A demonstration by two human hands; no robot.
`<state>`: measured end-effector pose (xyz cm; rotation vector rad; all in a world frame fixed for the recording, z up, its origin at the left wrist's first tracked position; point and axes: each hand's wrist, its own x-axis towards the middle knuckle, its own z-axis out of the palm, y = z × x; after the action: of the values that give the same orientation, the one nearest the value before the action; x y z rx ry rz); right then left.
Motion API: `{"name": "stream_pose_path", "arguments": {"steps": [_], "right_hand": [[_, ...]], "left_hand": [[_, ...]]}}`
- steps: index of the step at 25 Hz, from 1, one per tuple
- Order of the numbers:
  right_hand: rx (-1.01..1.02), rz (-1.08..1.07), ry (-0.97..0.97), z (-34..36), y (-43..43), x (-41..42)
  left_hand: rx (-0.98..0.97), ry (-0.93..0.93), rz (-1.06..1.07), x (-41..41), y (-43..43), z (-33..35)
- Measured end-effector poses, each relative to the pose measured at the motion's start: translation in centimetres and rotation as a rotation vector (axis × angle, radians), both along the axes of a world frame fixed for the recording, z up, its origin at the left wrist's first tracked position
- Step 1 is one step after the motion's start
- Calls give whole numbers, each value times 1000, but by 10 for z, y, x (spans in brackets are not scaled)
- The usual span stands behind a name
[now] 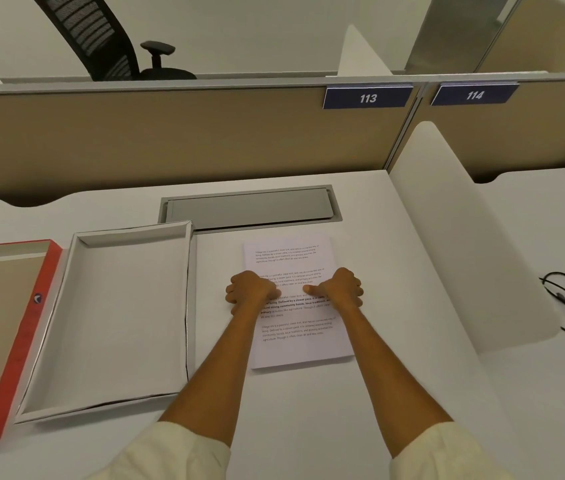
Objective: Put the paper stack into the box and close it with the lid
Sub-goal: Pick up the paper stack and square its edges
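Left hand and right hand clamp opposite long edges of paper stack, thumbs on top sheet, fingers curled at sides. Stack flat on counter, long axis 12–6. Open box just beside at 9 o'clock, left hand nearer; lid beyond it.

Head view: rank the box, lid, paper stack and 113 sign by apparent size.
1. Box
2. Paper stack; the lid is cut off by the frame edge, so its rank is unsure
3. 113 sign, though farthest away
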<state>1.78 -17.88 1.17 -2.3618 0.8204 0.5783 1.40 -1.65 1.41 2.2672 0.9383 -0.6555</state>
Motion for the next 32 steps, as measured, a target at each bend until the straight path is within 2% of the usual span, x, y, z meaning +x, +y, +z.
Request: {"name": "stream_pose_path", "arguments": {"steps": [5, 13, 21, 25, 32], "right_hand": [[36, 2, -8, 2, -1, 1], [92, 36, -91, 4, 6, 0], [49, 38, -85, 1, 7, -1], [144, 15, -89, -1, 4, 0], [163, 3, -161, 1, 6, -7]], "left_hand": [[-48, -13, 33, -1, 6, -2], [-24, -65, 133, -5, -7, 2], [-131, -103, 121, -10, 3, 3], [-98, -112, 71, -13, 4, 1], [-171, -343, 57, -29, 2, -2]]}}
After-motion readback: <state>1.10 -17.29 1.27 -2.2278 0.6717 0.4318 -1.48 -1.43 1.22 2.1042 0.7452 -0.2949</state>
